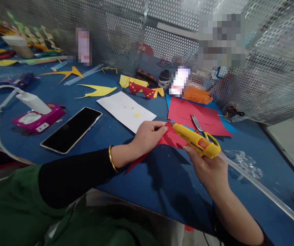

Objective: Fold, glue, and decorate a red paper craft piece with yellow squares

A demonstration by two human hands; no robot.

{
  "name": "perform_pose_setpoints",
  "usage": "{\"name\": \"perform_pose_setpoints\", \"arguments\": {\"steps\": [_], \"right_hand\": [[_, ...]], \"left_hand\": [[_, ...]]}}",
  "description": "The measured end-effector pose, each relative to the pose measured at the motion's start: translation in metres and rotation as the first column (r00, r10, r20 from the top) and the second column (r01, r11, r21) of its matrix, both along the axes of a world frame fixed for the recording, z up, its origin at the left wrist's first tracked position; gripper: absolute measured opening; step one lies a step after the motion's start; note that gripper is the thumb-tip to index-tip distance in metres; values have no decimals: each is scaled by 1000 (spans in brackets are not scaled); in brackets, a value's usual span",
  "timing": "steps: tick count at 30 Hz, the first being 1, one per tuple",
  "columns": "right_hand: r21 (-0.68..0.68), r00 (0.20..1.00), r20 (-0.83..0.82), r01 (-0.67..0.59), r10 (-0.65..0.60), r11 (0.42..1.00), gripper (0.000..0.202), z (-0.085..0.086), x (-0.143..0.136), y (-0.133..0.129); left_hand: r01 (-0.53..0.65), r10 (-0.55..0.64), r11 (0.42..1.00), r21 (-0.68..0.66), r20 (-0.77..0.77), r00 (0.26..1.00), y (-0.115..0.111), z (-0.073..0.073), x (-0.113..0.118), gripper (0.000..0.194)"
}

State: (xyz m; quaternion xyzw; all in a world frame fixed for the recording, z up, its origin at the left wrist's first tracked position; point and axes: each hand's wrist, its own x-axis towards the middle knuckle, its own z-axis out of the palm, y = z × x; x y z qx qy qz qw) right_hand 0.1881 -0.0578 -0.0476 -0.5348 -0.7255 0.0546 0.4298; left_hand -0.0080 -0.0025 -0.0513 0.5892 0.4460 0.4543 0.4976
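at one o'clock i am seeing a yellow-and-orange glue gun (197,139) and plain red paper (173,138). at twelve, red glasses (142,90) are showing yellow squares, and a white sheet (123,111) is lying flecked with yellow. at eleven, a socket block (50,119) is shining magenta. my bracelet (111,159) is gleaming gold against a black sleeve (77,177).

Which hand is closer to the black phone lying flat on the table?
The left hand. It pinches red paper to the right of the black phone; the right hand holds the yellow glue gun farther right.
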Motion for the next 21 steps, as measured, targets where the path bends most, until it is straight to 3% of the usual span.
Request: {"name": "perform_pose_setpoints", "arguments": {"steps": [9,16,21], "right_hand": [[19,1000,11,-9,9,1000,18,3,-2,1],[-8,999,-35,38,-38,999,38,13,-5,-1],[7,999,-38,17,-17,1000,34,10,-4,0]], "left_hand": [[6,-6,1000,2,25,1000,-1,0,0,23],[-10,10,1000,-1,13,1000,0,1,0,24],[-2,2,1000,2,25,1000,0,0,0,24]]}}
